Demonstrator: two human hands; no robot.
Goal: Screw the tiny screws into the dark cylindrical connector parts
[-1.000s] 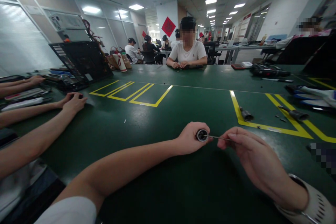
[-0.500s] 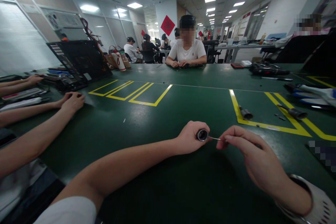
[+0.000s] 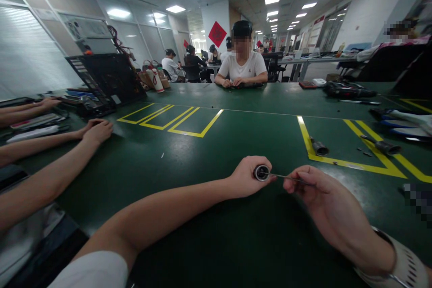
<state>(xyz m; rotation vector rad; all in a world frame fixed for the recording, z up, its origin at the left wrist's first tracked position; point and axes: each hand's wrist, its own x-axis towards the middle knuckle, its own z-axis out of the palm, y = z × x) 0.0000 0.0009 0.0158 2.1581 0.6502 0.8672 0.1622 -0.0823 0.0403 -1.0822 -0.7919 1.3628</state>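
Observation:
My left hand [image 3: 248, 176] is closed around a dark, cup-ended metal part [image 3: 257, 177]. Its round open mouth faces me; the rest is hidden in my fist. My right hand [image 3: 320, 198] pinches a thin metal rod [image 3: 281, 176] between thumb and fingers. The rod's far end reaches across the mouth of the part and looks to be inside it; how deep, I cannot tell. Two similar dark parts with narrow stems, one [image 3: 320, 147] nearer and another [image 3: 387, 146] further right, lie on the green table [image 3: 202, 162].
Yellow tape outlines [image 3: 189, 134] mark the table. Small dark bits [image 3: 363, 151] lie between the two parts. Blue-and-white gloves [image 3: 405, 122] are at the right. A co-worker's hands [image 3: 98, 131] rest at the left; another person [image 3: 241, 65] sits opposite.
The rod's tip has moved from the rim's right side to across the opening. My right hand has turned, its fingers drawn closer together. The view has shifted slightly.

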